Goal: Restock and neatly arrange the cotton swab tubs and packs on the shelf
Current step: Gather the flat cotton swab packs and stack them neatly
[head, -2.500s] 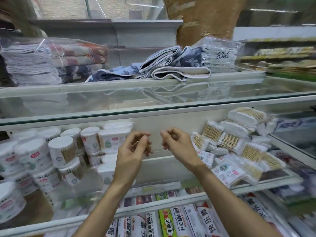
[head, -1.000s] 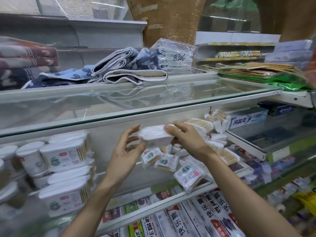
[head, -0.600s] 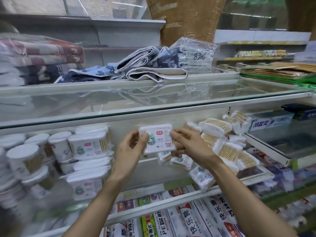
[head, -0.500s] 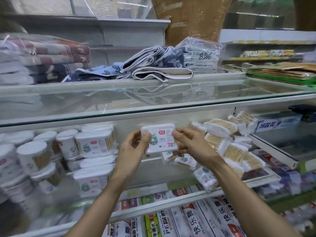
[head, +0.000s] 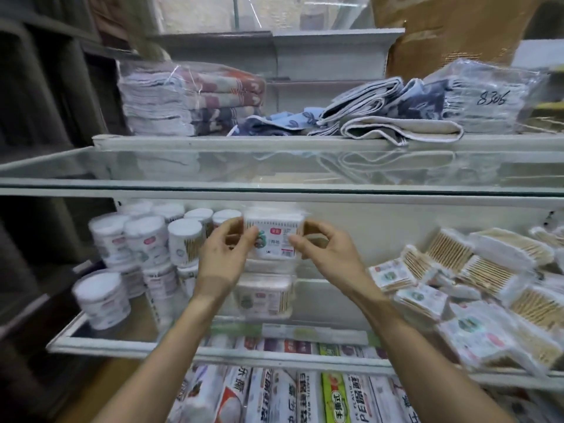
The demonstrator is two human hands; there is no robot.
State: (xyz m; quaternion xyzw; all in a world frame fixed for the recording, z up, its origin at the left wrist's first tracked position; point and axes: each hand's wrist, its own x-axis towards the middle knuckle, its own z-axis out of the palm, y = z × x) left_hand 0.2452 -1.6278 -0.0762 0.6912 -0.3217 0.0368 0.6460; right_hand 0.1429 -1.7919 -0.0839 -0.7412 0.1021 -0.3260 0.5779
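A square cotton swab tub point(head: 276, 236) is held upright on top of a stack of similar square tubs point(head: 264, 300) on the middle glass shelf point(head: 122, 340). My left hand point(head: 227, 254) grips its left side and my right hand point(head: 325, 251) pinches its right side. Several round swab tubs point(head: 146, 239) stand stacked to the left. Flat packs of cotton swabs point(head: 476, 285) lie in a loose heap to the right.
A glass shelf point(head: 274, 175) runs just above my hands, with folded towels point(head: 195, 102) and cloths point(head: 381, 117) behind it. Long packs with printed labels point(head: 305, 392) fill the shelf below. A dark unit point(head: 36, 117) stands at the left.
Both hands took a square tub from the right-hand heap, turned its label toward me and carried it left onto the stack of square tubs. The view swung left.
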